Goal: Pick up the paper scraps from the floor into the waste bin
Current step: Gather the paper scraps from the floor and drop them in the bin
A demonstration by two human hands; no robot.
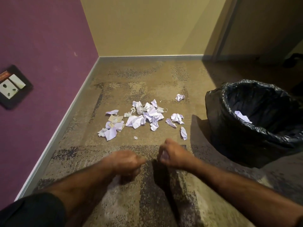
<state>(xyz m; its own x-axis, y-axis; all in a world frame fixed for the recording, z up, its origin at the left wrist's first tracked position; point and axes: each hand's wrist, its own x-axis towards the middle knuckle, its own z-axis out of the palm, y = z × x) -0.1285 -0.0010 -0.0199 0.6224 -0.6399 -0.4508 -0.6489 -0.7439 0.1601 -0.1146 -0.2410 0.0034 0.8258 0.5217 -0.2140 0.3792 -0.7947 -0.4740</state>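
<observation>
Above the carpet floor (147,89), the right hand (173,154) pinches a pale scrap; the blurred left hand (126,161) hangs loosely curled, holding nothing. Paper scraps (141,118) lie beyond, left of the waste bin (229,128).

I see a purple wall (45,38) on the left carrying a dark-framed socket (12,86), a yellow wall (147,25) ahead, grey skirting (150,57) along both, mottled tan carpet (147,82), and shadow at right
</observation>
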